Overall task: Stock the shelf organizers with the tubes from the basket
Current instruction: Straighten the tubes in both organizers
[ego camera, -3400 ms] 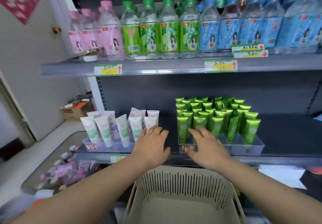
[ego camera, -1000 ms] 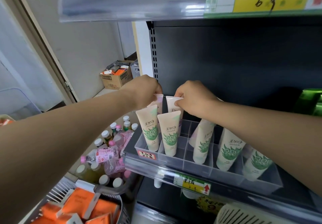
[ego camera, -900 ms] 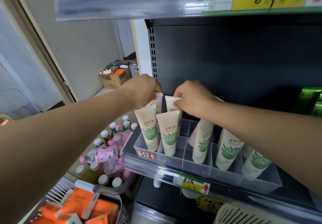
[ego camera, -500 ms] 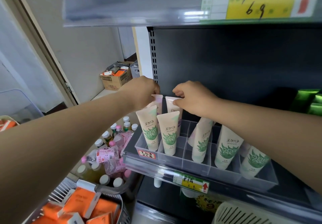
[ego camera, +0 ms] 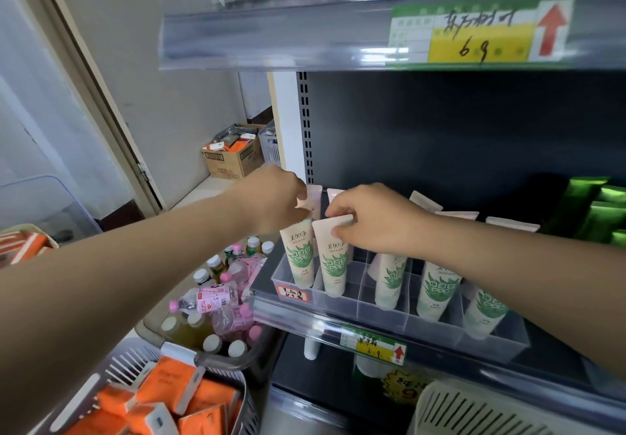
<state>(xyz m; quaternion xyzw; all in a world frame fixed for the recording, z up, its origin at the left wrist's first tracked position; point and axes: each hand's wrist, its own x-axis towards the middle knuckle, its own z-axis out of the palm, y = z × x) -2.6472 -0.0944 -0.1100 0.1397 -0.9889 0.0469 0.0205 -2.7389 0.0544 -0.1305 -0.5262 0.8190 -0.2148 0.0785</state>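
Observation:
A clear divided organizer [ego camera: 342, 302] stands on the dark shelf with several white tubes with green leaf print upright in its slots. My left hand [ego camera: 271, 200] pinches the top of the leftmost front tube [ego camera: 298, 258]. My right hand [ego camera: 376, 221] pinches the flat top of the second front tube [ego camera: 333, 265]. Pale pink tubes [ego camera: 313, 194] stand just behind my fingers. More white tubes [ego camera: 437, 292] fill the slots to the right. The cream slatted basket [ego camera: 474, 414] shows at the bottom right; its inside is hidden.
Green tubes [ego camera: 599, 214] stand at the right on the same shelf. The upper shelf edge [ego camera: 305, 34] with a yellow price tag hangs close overhead. Below left are a bin of pink and yellow drink bottles [ego camera: 216, 306] and a basket of orange packs [ego camera: 162, 400].
Both hands have come forward from the pink tubes at the back to the tops of the two front white tubes. The camera has leaned in since the earliest frame.

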